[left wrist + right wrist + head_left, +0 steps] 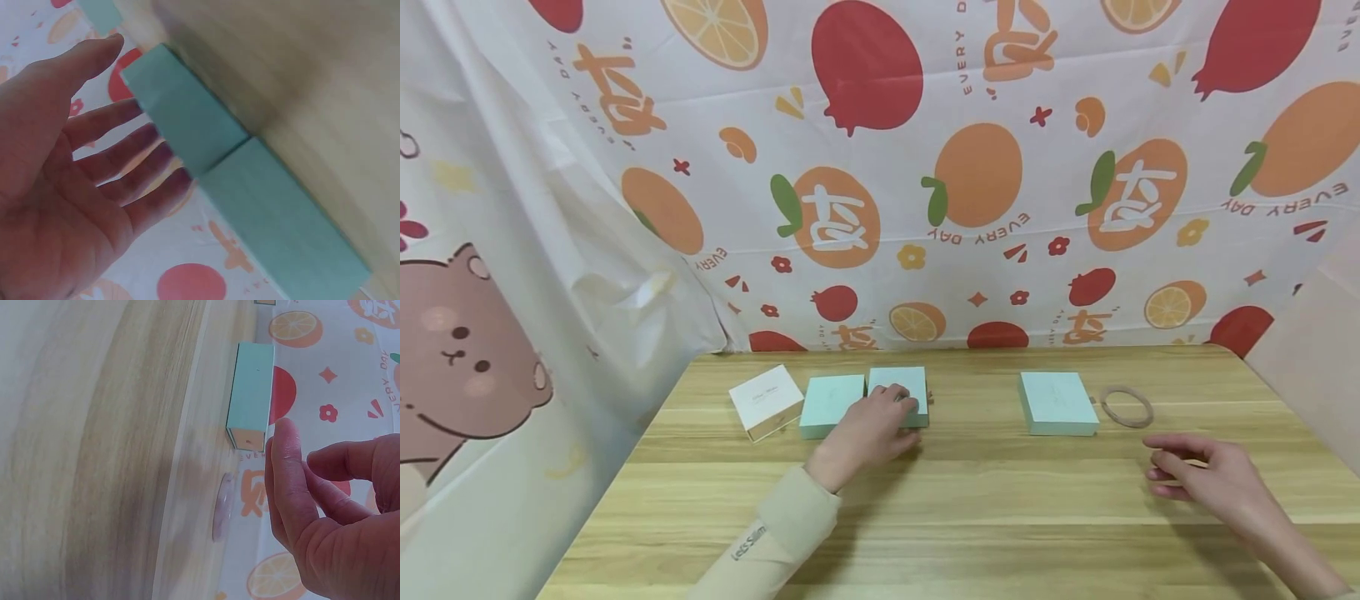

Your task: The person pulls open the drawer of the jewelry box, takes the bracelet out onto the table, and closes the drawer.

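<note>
My left hand [876, 427] is at a mint-green box [898, 377] in the head view, its fingers over the lid. The left wrist view shows those fingers nearly straight, meeting the top edge of a mint box [184, 109]; thumb apart. A second mint box [835, 396] sits beside it on the left. Over the table at the right, my right hand [1213, 479] holds nothing, its fingers loosely bent. Nearest to it lies a pale purplish bangle [1129, 422], flat on the wood. Left of the bangle is a third mint box [1057, 404], with a small tab on its side.
A white box [766, 400] lies at an angle at the far left of the row. All of these stand on a wooden table [970, 517]. A fruit-print curtain [895, 283] hangs along the table's back edge.
</note>
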### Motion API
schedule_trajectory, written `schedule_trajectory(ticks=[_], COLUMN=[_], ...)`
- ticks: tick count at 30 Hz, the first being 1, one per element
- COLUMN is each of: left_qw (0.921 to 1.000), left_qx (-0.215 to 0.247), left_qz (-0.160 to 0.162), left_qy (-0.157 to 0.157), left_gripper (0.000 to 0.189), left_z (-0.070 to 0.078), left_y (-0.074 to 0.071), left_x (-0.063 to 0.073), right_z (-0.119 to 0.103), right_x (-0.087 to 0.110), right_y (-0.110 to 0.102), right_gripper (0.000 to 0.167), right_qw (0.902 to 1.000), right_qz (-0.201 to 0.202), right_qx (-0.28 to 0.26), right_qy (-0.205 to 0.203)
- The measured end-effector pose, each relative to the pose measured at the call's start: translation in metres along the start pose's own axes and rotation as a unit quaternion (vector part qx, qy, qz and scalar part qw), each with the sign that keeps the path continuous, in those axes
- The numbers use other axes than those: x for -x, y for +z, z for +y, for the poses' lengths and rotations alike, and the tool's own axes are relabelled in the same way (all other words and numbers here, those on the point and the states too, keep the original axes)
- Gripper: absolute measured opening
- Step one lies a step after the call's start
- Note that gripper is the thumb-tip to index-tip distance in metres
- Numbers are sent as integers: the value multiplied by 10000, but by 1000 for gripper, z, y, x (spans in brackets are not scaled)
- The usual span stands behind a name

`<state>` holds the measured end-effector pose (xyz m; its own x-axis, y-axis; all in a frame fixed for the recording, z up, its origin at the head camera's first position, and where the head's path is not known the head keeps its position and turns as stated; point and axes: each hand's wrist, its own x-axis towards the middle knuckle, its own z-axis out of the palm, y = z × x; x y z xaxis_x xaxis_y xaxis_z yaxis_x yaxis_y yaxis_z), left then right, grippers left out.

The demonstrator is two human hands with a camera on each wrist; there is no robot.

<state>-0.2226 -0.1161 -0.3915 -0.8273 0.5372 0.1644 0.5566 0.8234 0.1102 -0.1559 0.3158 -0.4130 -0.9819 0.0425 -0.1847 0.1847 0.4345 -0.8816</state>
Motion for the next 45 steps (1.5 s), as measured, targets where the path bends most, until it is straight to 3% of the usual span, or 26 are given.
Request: schedule_trajectory(ticks=[16, 24, 32, 39, 45], left_qw=[9998, 9991, 9983, 9947, 9919], left_qx=[96, 354, 17, 773, 1207], left_qz=[2, -86, -33, -88, -319], left_qy=[159, 231, 583, 674, 248], left_gripper=[40, 37, 36, 36, 52], left_z=[-3, 2, 15, 9, -9], left_y=[3, 1, -5, -9, -19], left_x=[7, 26, 47, 50, 37], right_z=[-1, -3, -5, -9, -10], right_x=[2, 3, 3, 3, 4], right_y=[1, 2, 0, 5, 11], right_gripper=[44, 43, 46, 44, 42], right_qw=[9999, 9999, 9998, 9999, 9998], right_qz=[-54, -67, -130, -104, -109], right_qx=[-73, -54, -157, -65, -64], right_qy=[-65, -93, 28, -42, -158])
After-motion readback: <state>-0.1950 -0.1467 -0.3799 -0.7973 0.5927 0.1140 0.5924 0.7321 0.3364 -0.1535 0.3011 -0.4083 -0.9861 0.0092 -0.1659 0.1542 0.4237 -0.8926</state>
